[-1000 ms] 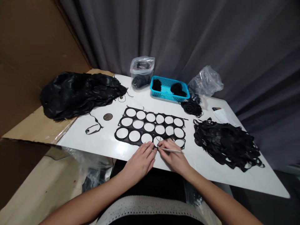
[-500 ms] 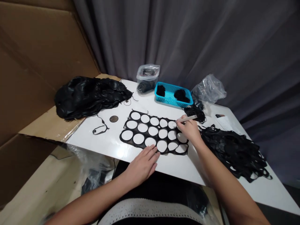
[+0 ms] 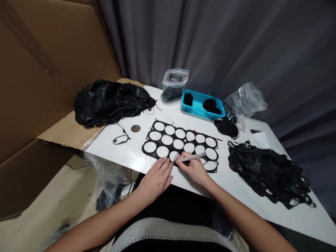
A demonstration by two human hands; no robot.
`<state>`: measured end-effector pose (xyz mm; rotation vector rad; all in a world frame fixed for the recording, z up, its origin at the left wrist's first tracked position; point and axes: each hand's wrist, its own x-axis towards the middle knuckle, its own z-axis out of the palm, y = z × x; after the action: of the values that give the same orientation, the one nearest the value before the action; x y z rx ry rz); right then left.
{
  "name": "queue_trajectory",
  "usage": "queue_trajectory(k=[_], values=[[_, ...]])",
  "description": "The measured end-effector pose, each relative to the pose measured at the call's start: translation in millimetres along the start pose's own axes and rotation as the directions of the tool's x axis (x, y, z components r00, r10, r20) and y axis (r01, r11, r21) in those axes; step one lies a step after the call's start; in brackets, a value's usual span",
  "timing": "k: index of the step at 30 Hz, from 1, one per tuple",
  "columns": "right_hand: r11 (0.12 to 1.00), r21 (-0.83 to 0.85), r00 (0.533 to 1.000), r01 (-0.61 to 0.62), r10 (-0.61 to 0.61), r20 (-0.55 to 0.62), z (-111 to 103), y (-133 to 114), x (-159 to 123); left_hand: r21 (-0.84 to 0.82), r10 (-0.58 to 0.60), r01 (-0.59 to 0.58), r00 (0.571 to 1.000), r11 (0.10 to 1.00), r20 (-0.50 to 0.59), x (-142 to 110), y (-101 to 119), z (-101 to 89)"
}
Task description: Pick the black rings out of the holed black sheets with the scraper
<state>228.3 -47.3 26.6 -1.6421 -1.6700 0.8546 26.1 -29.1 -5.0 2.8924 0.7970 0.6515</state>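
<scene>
A black rubbery sheet point(image 3: 173, 137) punched with rows of round holes lies flat on the white table point(image 3: 141, 164). My left hand point(image 3: 156, 176) rests palm down, fingers stretched out, its tips at the sheet's near edge. Just right of it, my right hand point(image 3: 193, 168) grips a slim white pen-like tool point(image 3: 193, 157) in a pinch. The tool's tip is hidden by the fingers, over a hole in the near row. A thin dark strand shows by those fingertips.
Black punched sheets form a heap point(image 3: 270, 175) on the right; another black pile point(image 3: 112, 101) lies back left. Behind stand a clear tub point(image 3: 174, 85), a blue basket point(image 3: 202, 112) and a plastic bag point(image 3: 246, 99). Tangled black rings point(image 3: 227, 127), a dark disc point(image 3: 135, 128) and a cardboard box point(image 3: 57, 45) are nearby.
My right hand has moved with the tool from the sheet's far right corner to the near row, beside my left hand. The left hand stays flat at the near edge. The view has shifted slightly.
</scene>
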Motion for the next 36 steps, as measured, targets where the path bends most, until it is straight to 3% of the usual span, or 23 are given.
queue_trajectory(k=[6, 10, 14, 16, 18, 21, 23, 25, 30, 33, 36], values=[[0.995, -0.069, 0.997, 0.069, -0.071, -0.023, 2, -3, -1, -0.017, -0.003, 0.003, 1.000, 1.000, -0.017, -1, 0, 1.3], [0.964, -0.214, 0.984, 0.156, -0.171, -0.050, 9, 0, -9, -0.007, -0.007, 0.007, 1.000, 1.000, -0.029, -2, 0, 4.6], [0.830, -0.440, 0.929, 0.342, -0.368, 0.027, 17, 6, -15, -0.005, 0.001, -0.001, 0.999, 1.000, -0.049, -2, -2, 7.0], [0.757, -0.532, 0.909, 0.379, -0.411, 0.062, 10, 10, -5, -0.011, 0.000, -0.001, 0.999, 1.000, -0.047, -1, -2, 6.9], [0.743, -0.588, 0.916, 0.319, -0.401, -0.009, -7, 15, 15, -0.018, 0.004, -0.005, 0.999, 1.000, -0.040, 0, -2, 5.9], [0.779, -0.612, 0.905, 0.137, -0.350, -0.242, -43, 21, 54, -0.009, 0.010, -0.010, 1.000, 1.000, -0.027, 0, -2, 3.8], [0.837, -0.547, 0.875, 0.017, -0.278, -0.397, -59, 21, 73, -0.009, 0.011, -0.011, 1.000, 1.000, -0.024, -1, -2, 1.6], [0.885, -0.465, 0.874, -0.003, -0.224, -0.431, -62, 14, 81, -0.036, 0.011, -0.012, 1.000, 0.999, -0.022, -4, -4, -1.4], [0.977, -0.203, 0.978, 0.058, -0.097, -0.186, -19, -13, 63, -0.032, -0.117, 0.116, 0.992, 0.993, -0.055, -16, -15, -9.5], [0.995, -0.074, 0.997, 0.063, -0.065, -0.031, 9, -23, 47, 0.026, -0.168, 0.169, 0.984, 0.985, -0.059, -21, -19, -11.0], [0.997, -0.031, 0.997, 0.070, -0.068, 0.040, 25, -25, 37, 0.079, -0.143, 0.146, 0.989, 0.986, -0.045, -23, -20, -10.3]])
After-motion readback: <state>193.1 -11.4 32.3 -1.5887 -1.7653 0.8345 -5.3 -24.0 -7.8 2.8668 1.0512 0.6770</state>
